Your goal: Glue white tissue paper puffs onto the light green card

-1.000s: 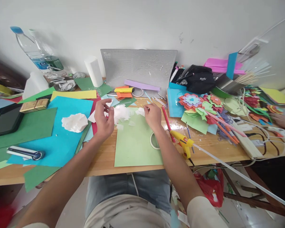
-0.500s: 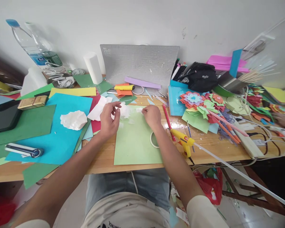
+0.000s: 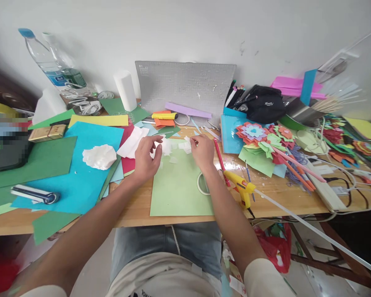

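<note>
Watching this from the head cam, so here's how it looks to me. My left hand point(image 3: 145, 159) is curled, fingertips pinched on a crumpled bit of white tissue paper point(image 3: 165, 145), and my right hand point(image 3: 202, 152) is pinching a small white scrap point(image 3: 187, 145) just beside it. Both sit at the top edge of the light green sheet point(image 3: 181, 185), right in the middle of the wooden table point(image 3: 136, 210).

How far along? I'd say early-to-middle. One fluffy white tissue ball point(image 3: 99, 156) already lies finished-looking on the blue sheet point(image 3: 77, 177), well apart to the left. The piece in my fingers seems only partly shaped, with loose scraps scattered around it. The yellow glue gun point(image 3: 239, 187) lies untouched to the right, near the red pencil point(image 3: 218, 154), so my guess is nothing white has been stuck down yet. The pile of coloured paper flowers point(image 3: 259, 136) further right looks done.
</note>
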The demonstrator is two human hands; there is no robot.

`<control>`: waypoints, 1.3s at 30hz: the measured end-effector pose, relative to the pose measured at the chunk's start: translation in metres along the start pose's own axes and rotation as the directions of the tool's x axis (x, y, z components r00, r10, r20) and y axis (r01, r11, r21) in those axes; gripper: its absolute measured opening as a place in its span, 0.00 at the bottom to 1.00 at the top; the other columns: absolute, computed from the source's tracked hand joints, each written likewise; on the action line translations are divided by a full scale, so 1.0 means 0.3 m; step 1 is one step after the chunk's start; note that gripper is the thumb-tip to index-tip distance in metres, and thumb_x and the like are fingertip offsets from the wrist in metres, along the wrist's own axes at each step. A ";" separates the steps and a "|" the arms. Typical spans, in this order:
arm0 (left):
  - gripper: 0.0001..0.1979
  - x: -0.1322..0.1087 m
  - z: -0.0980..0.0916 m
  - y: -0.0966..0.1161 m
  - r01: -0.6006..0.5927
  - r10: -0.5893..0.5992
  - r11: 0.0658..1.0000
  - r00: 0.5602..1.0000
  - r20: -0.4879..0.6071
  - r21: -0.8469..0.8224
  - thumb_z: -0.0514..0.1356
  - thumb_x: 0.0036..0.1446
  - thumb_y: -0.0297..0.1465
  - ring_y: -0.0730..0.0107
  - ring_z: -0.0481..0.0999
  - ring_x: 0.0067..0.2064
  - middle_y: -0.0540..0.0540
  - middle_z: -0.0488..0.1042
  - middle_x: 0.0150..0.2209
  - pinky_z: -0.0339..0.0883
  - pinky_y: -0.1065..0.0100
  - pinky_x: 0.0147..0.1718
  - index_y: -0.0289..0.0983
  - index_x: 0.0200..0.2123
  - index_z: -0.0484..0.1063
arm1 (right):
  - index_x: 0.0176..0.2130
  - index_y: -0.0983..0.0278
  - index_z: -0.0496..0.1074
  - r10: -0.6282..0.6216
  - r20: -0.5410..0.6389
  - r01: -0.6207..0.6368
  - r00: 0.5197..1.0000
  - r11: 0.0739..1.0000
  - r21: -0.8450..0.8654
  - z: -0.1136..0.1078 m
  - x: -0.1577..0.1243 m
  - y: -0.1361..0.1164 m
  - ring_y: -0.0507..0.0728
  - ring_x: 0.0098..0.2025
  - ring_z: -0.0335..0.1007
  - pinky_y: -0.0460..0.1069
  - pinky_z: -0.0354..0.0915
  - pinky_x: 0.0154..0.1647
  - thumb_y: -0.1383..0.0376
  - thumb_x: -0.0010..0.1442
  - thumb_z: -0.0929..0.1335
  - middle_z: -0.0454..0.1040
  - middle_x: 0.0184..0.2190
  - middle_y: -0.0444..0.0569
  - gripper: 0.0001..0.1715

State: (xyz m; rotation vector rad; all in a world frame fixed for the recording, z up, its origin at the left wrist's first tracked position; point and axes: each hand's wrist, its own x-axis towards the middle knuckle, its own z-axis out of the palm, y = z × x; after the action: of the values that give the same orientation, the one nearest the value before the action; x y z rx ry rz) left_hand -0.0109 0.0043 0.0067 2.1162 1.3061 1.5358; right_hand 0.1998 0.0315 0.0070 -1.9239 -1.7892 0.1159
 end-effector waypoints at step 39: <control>0.21 0.011 0.012 0.044 0.611 -0.532 0.593 0.786 0.314 -0.525 0.68 0.51 0.43 0.66 0.79 0.38 0.45 0.79 0.37 0.79 0.65 0.35 0.34 0.44 0.78 | 0.28 0.63 0.78 -0.026 0.404 -0.387 0.914 0.236 0.891 0.012 -0.107 -0.159 0.50 0.30 0.69 0.45 0.66 0.33 0.57 0.39 0.80 0.75 0.26 0.42 0.17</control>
State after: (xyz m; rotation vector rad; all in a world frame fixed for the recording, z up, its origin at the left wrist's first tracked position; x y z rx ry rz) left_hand -0.0006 0.0001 0.0154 1.1888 1.0887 1.2612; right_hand 0.1508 0.0023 0.0150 -1.1082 -1.0592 1.4044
